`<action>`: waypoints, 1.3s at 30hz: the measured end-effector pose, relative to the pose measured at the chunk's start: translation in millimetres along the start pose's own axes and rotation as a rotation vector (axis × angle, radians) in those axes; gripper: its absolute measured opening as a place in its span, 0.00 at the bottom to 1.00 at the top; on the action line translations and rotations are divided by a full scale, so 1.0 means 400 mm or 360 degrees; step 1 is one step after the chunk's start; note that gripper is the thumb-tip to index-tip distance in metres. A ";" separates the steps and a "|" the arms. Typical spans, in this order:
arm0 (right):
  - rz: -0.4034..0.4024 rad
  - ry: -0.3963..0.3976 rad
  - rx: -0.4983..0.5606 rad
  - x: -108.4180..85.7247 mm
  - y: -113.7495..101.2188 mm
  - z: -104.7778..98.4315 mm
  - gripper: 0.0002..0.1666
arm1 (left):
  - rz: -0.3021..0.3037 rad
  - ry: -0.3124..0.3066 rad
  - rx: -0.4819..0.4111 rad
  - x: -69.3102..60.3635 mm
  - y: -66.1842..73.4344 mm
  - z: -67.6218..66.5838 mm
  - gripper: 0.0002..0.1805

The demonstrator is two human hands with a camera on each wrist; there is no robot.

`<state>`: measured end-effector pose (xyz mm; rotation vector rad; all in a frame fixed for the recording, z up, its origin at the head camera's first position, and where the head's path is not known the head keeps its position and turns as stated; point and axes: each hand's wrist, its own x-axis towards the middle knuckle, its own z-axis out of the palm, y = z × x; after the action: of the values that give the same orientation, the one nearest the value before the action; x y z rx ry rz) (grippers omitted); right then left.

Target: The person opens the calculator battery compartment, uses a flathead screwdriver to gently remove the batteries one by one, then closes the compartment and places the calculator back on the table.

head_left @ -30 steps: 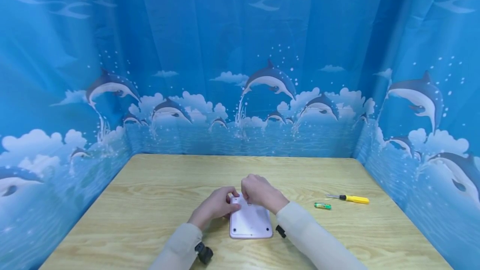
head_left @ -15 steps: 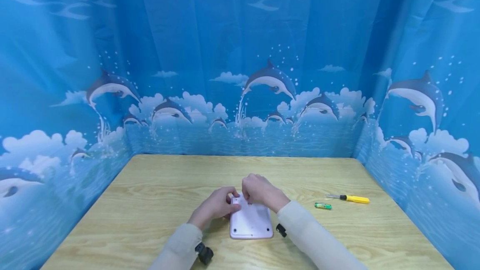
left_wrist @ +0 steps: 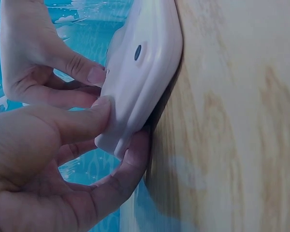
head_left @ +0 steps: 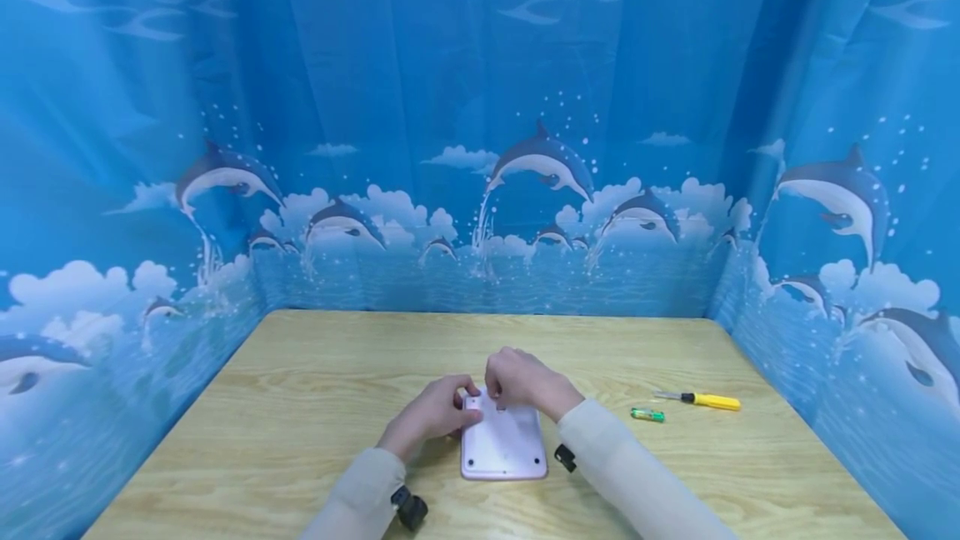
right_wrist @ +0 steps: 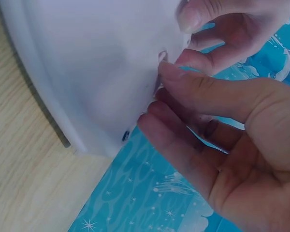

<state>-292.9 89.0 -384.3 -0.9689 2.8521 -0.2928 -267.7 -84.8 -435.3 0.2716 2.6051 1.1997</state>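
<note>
A flat, pale pink calculator-like device (head_left: 504, 444) with rounded corners lies back side up, dark round feet showing at its near corners. My left hand (head_left: 431, 417) grips its far left corner, thumb on top; in the left wrist view a finger (left_wrist: 130, 157) reaches under the edge, and that corner is raised off the table. At the far edge, my right hand (head_left: 521, 377) pinches the device; the right wrist view has the thumb (right_wrist: 171, 72) beside a small curved notch (right_wrist: 162, 55), with curled fingers below the edge. What lies between those fingertips is hidden.
A green battery (head_left: 647, 415) lies to the right on the wood-grain table (head_left: 337, 348). Just beyond it is a screwdriver (head_left: 712, 401) with a yellow handle. Blue dolphin-print curtains (head_left: 420, 273) enclose the table's back and sides.
Both hands keep their hold on the device with almost no movement. The whole head view has shifted very slightly.
</note>
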 end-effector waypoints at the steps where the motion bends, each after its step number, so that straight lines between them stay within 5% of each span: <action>1: 0.0002 -0.0004 0.0006 0.000 0.001 -0.001 0.10 | -0.0002 0.0001 -0.0003 0.000 0.000 0.000 0.12; 14: 0.0024 -0.0050 0.0097 -0.016 0.017 -0.022 0.12 | 0.0016 0.0007 0.0017 -0.003 0.003 -0.003 0.13; 31: 0.0341 0.0024 0.0373 -0.070 0.054 -0.041 0.15 | -0.0001 0.0009 0.0014 -0.007 0.003 -0.001 0.13; 39: 0.0383 0.0052 0.0422 -0.091 0.082 -0.023 0.14 | 0.0020 0.0001 0.0001 -0.009 0.002 -0.002 0.13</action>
<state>-285.1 138.2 -381.0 -0.5712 2.8226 -0.6448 -264.4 -85.6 -433.6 0.2880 2.6078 1.2035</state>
